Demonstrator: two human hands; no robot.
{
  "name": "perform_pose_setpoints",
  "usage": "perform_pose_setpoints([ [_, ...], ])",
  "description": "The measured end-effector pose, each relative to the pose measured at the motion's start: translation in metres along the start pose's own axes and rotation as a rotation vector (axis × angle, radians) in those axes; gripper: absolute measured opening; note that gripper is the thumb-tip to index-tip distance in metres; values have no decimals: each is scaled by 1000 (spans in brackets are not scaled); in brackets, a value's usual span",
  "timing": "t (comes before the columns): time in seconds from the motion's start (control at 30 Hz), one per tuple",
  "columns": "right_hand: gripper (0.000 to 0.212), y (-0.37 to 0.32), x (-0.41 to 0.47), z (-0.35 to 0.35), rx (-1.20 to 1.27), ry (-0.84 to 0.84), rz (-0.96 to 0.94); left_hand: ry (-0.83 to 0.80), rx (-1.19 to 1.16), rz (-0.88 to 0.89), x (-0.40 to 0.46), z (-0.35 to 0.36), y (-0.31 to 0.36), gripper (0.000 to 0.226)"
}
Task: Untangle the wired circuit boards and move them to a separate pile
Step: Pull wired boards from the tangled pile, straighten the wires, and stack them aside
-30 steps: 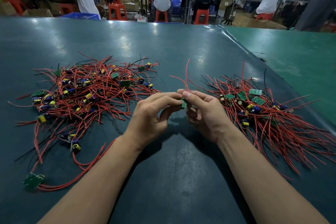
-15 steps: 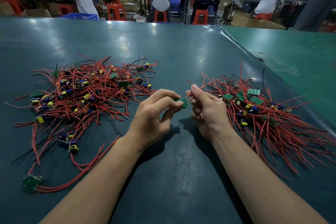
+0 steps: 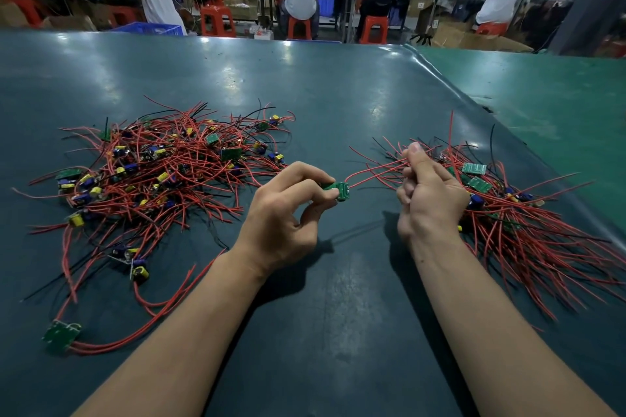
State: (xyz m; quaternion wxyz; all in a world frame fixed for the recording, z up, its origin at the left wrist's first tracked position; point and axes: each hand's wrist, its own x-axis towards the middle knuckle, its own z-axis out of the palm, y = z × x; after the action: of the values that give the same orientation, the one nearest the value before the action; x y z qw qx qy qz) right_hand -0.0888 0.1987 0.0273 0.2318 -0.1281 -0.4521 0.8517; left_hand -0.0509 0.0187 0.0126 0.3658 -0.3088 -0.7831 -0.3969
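Green board point(image 3: 337, 190), red wires point(image 3: 376, 170)

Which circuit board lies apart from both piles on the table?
The green circuit board at the near left corner, trailing red wires toward the left pile; the rest lie in piles or in the left hand.

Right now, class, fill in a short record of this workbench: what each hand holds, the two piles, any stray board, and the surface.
left hand: left hand pinches a small green circuit board
right hand: right hand grips the red wires running from that board
left pile: tangled pile of boards, red and black wires
right pile: sorted pile, wires fanned out to the right
stray board: lone green board near the left corner, red wires attached
surface: dark green table mat
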Motion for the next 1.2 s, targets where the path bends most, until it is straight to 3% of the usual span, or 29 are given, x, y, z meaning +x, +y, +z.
perform_pose_setpoints([
  [0.13, 26, -10, 6, -6, 115, 126, -101, 112, 41, 3, -1, -4, -2, 10],
  [0.23, 28, -11, 5, -6, 51, 90, -102, 228, 94, 2, 0, -6, -5, 6],
  [0.37, 42, 5, -18, 6, -238, -345, 137, 283, 93, -2, 2, -5, -5, 10],
  [0.43, 36, 12, -30, 8, -310, -574, 187, 229, 68, -1, 2, -5, -4, 9],
  [0.53, 24, 14, -34, 7, -240, -683, 200, 103, -24, -4, 2, -3, -2, 11],
  [0.7, 9, 9, -30, 8, -178, -570, 250, 49, -63, -54, 1, -3, -2, 15],
  [0.87, 24, 8, -26, 11, -149, -375, 197, 27, -21, -53, 2, 0, 0, 11],
  [1.2, 16, -9, -1, 1, 121, -16, 115, 29, 5, 8, 0, -2, 3, 10],
])
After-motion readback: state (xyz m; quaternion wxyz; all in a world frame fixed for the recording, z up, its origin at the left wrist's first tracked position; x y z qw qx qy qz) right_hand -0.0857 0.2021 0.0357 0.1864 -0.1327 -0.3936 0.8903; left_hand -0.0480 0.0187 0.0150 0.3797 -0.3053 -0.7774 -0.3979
